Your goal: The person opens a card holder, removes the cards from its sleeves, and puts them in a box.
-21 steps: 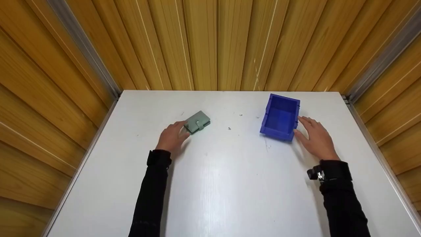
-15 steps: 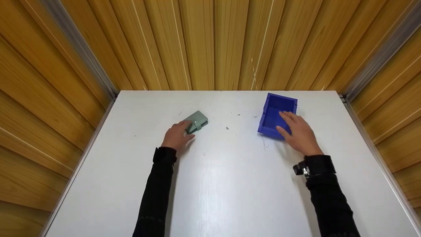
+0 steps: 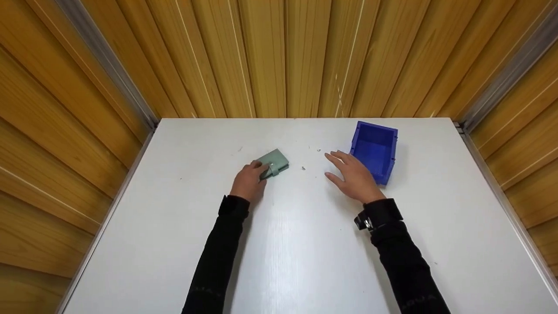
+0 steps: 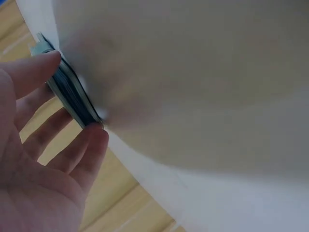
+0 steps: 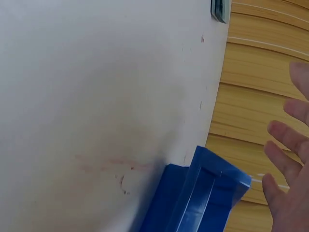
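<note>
Wallet (image 3: pixel 279 158), pale green and closed, lies at the fingertips of the left hand (image 3: pixel 248 181), a little left of the middle of the worktop (image 3: pixel 279 257). We see its strap (image 3: pixel 273 169) folded over the near long edge. The left hand has its thumb and fingers clamped on the wallet's near left end; from the left wrist we look onto a stack of thin layers between the covers. Whether the wallet rests flat or is slightly raised, we cannot tell.

To the right, well apart from the wallet, we find the right hand (image 3: pixel 355 179), its fingers spread apart and holding nothing. It hangs over the worktop and, from the head, hides part of the near left side of the bin (image 3: pixel 385 178). From the right wrist we see a gap between that hand and the bin. The bin is blue, open at the top, and stands near the far right corner.

Between wallet and right hand we notice small dark marks (image 3: pixel 304 168) on the white worktop. Both arms wear black sleeves (image 3: pixel 213 261) and black wristbands (image 3: pixel 383 212). Beyond the far edge we face wood-patterned panels (image 3: pixel 266 56).
</note>
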Demonstrator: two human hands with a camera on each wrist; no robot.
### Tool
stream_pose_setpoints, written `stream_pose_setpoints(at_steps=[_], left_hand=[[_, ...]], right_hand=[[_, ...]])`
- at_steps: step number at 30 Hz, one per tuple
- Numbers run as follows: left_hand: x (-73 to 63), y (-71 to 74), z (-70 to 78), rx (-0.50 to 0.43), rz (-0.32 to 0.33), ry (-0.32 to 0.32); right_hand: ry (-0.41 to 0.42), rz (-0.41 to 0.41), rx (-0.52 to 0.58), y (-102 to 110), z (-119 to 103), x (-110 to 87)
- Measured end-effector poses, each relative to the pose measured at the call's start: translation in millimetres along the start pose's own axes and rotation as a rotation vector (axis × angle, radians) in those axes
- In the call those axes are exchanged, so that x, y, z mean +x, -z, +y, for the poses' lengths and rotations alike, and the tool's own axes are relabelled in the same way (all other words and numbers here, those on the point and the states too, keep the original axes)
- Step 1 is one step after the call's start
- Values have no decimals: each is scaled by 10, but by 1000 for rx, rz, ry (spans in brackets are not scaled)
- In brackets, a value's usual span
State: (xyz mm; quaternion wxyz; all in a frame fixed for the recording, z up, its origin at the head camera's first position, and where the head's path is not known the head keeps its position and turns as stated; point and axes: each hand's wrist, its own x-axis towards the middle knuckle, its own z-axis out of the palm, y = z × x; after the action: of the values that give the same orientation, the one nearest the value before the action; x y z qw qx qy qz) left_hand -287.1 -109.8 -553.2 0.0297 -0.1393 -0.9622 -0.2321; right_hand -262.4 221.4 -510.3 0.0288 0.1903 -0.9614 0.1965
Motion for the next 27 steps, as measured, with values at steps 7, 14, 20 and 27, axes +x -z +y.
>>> stream_pose_setpoints(at_steps=[7,14,20,27], left_hand=[[-74,-86,331,28,-50,-107],[-132,-171,561,63,-72,-175],[-137,-265,737,124,-82,-202],[-153,-309,881,177,-114,-267]], right_hand=[[40,-3,4,-119,-58,52],[57,-46,37,-222,-53,29],[42,-93,51,-293,-50,1],[29,-132,51,-371,-79,-3]])
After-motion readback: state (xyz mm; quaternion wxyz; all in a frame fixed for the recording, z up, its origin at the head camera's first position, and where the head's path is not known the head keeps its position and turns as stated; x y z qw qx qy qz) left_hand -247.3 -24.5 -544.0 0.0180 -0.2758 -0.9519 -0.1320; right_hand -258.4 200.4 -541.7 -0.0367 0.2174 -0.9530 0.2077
